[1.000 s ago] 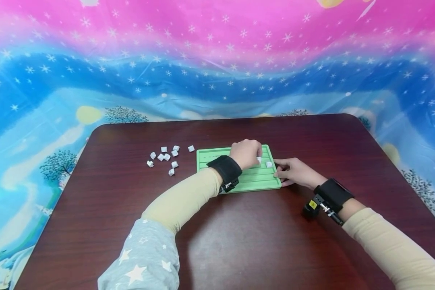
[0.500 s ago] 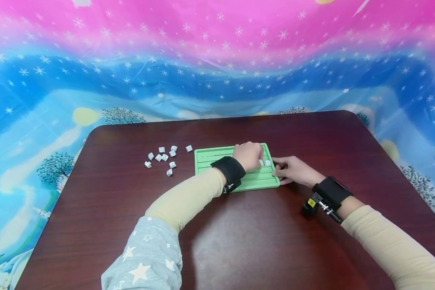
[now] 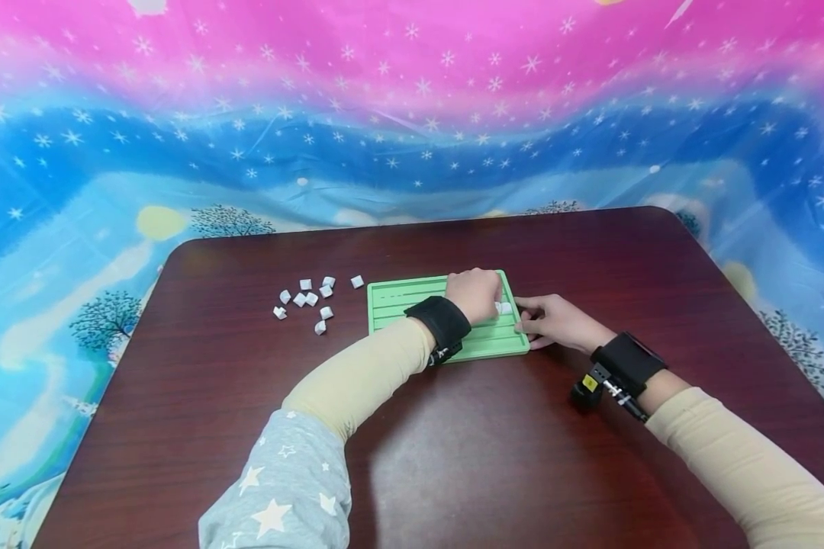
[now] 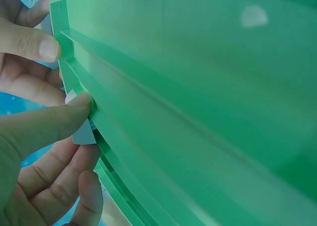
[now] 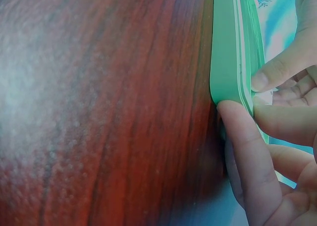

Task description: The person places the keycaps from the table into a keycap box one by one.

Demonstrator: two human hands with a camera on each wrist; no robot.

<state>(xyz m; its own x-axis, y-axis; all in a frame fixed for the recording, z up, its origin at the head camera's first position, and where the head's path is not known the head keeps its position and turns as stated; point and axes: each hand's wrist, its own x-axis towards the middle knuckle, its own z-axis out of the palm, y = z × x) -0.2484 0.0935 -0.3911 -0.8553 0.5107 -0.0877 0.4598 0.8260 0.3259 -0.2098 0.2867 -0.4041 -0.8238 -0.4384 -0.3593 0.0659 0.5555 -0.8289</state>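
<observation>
A light green ridged tray (image 3: 487, 341) lies on the table in the head view. Over its right part, my left hand (image 3: 474, 296) reaches down with bent fingers. In the left wrist view its thumb and fingers pinch a small white block (image 4: 85, 134) at a groove near the tray's end. Another white block (image 3: 506, 308) sits beside those fingertips, close to the right rim. My right hand (image 3: 556, 320) grips the tray's right edge, thumb on the rim and fingers curled by the side, as the right wrist view also shows.
Several white blocks (image 3: 312, 300) lie loose on the dark wooden table (image 3: 439, 450), left of the tray. One block (image 3: 358, 281) is close to the tray's far left corner. A patterned pink and blue cloth (image 3: 412, 114) hangs behind the table.
My left hand has shifted slightly right along the tray, bringing its white block up to the other one near the rim. My right hand keeps its grip on the edge.
</observation>
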